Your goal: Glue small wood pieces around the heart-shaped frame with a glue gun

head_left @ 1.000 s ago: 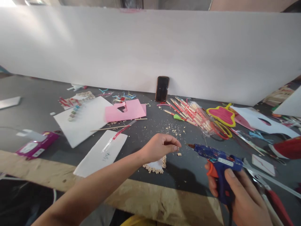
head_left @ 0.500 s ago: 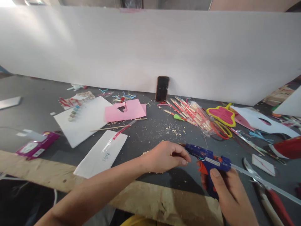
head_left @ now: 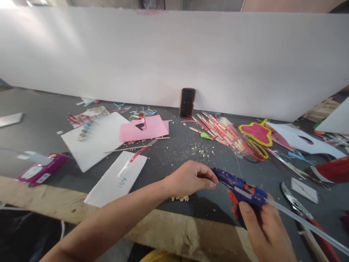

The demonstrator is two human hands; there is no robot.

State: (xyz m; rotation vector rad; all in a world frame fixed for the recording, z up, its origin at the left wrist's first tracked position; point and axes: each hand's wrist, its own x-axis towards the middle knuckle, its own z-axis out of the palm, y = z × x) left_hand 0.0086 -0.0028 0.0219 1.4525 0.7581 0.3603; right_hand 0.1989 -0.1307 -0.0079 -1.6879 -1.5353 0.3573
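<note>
A blue hot glue gun (head_left: 242, 191) with an orange trigger is gripped in my right hand (head_left: 265, 225), its nozzle pointing left. A long translucent glue stick (head_left: 305, 223) sticks out of its back end. My left hand (head_left: 193, 178) is closed just above the dark tabletop, fingers curled and thumb against them, right by the nozzle. Its fingers hide the nozzle's tip and anything they may pinch. Below the left hand lies a small heap of pale crumbs (head_left: 180, 198).
A phone (head_left: 187, 103) leans on the white board (head_left: 109, 54) at the back. Pliers (head_left: 297, 203) lie right of the glue gun. Wrapped sticks (head_left: 215, 127), pink paper (head_left: 156, 131), a white card (head_left: 117, 182) and a purple power strip (head_left: 45, 169) lie about.
The glue gun has shifted slightly left and its nozzle now goes behind my left fingers. The left hand has moved a little left and up.
</note>
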